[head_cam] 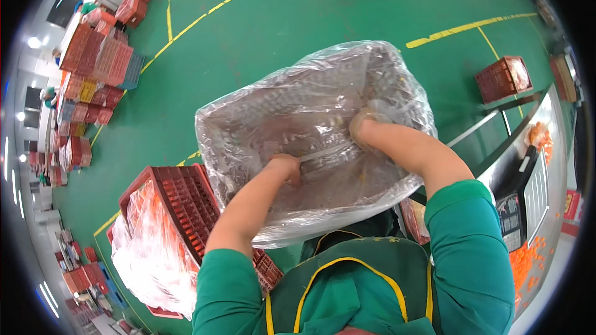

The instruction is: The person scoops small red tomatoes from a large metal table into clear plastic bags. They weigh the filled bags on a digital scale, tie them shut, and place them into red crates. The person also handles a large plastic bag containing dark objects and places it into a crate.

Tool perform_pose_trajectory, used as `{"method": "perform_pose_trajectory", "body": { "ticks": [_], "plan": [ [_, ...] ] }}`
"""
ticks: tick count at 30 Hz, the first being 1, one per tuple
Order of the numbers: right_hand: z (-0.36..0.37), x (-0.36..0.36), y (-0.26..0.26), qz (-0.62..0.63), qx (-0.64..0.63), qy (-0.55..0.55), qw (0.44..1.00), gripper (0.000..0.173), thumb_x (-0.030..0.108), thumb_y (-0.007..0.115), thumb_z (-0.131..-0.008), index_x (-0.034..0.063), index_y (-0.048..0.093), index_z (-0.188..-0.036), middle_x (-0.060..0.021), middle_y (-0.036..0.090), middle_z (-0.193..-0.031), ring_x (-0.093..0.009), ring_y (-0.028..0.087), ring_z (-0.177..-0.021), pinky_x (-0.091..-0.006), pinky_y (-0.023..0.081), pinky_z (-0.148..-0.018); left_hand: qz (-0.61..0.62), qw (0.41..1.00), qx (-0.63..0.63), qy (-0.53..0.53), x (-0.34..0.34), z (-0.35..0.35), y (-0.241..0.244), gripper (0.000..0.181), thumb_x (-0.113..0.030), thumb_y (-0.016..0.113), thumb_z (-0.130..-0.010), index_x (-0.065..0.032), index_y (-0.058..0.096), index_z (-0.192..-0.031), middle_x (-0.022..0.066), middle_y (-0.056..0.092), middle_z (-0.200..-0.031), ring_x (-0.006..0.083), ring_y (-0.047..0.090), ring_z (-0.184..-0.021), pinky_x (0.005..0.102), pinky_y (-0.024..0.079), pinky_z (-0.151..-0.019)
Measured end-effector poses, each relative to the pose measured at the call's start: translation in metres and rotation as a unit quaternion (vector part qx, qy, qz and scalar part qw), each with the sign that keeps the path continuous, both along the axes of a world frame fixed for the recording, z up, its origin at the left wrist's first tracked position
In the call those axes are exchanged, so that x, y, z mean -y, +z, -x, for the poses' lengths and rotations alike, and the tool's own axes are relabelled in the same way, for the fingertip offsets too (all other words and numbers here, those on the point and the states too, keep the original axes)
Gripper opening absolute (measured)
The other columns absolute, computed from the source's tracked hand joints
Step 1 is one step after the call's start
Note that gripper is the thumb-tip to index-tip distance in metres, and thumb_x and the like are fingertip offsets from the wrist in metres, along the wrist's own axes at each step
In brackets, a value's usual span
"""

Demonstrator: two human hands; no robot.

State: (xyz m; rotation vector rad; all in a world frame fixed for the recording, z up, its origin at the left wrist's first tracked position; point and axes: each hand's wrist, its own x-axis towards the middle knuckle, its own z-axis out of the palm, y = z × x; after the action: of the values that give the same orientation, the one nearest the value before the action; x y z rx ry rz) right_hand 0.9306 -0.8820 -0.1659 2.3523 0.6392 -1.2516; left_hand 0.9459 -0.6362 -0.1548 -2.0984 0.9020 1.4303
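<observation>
A clear plastic liner bag [321,102] is spread over the walls and rim of a large crate in front of me; the crate's grid shows faintly through it. Both my arms reach down into it. My left hand [286,166] is bare, low in the left part of the liner, with its fingertips partly hidden. My right hand [365,125] is at the right inner side, its fingers covered by translucent plastic. Whether that is a glove or the liner, I cannot tell. A pale narrow strip [326,151] runs between my hands along the bottom.
At left stands a red crate [184,214] holding a plastic bag of orange pieces [149,223]. A steel table [551,111] at right bears a scale [512,214] and loose orange pieces [521,260]. Another crate [500,79] sits beyond; stacked crates [100,56] line the far left.
</observation>
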Motion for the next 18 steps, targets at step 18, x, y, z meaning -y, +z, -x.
{"method": "perform_pose_trajectory", "body": {
  "ticks": [18],
  "plan": [
    [0.13, 0.017, 0.296, -0.613, 0.366, -0.119, 0.689, 0.03, 0.032, 0.058, -0.08, 0.0054, 0.07, -0.072, -0.016, 0.064, -0.069, -0.033, 0.061, -0.068, -0.0461, 0.048, -0.065, 0.344, 0.905, 0.251, -0.005, 0.033, 0.121, 0.109, 0.05, -0.037, 0.078, -0.073, -0.0069, 0.066, -0.11, 0.0215, 0.069, -0.089, 0.044, 0.065, -0.085, 0.0522, 0.051, -0.075]
  ]
}}
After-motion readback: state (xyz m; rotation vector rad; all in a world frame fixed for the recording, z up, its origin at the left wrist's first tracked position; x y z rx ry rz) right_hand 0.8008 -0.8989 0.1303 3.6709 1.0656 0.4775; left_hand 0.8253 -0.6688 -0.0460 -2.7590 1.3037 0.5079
